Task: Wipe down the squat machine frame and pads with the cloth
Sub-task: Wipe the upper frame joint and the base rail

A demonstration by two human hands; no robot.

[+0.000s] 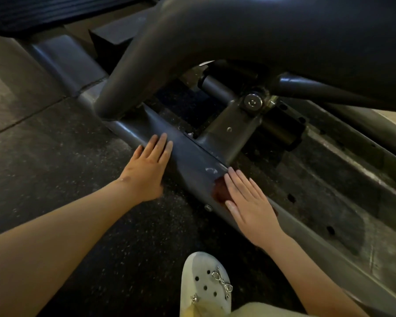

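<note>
Closest to the head camera sat a pale clog (204, 284) with a small bow charm, planted on the speckled rubber floor (55, 156). Just beyond it I had both hands on the low frame rail (192, 161) of the squat machine. My left hand (146, 170) rested flat on the rail, fingers straight and together, grasping nothing. My right hand (249, 202) lay flat too, fingers straight, pressing a dark red cloth (221, 191) onto the top of the rail. Only a patch of the cloth showed beside the thumb; the rest was hidden under the palm. Farther along, a thick curved tube (192, 42) rose from the rail, and a pivot bolt (252, 102) gleamed behind it.

I judged the step in hand to be wiping the lower frame, with much of the machine not yet done; I could not pick out any pads. The next move, as I read it, called for sliding the cloth along the rail toward the left hand under even pressure. The left hand would have to lift clear, and the cloth would need working around the foot of the curved tube.
</note>
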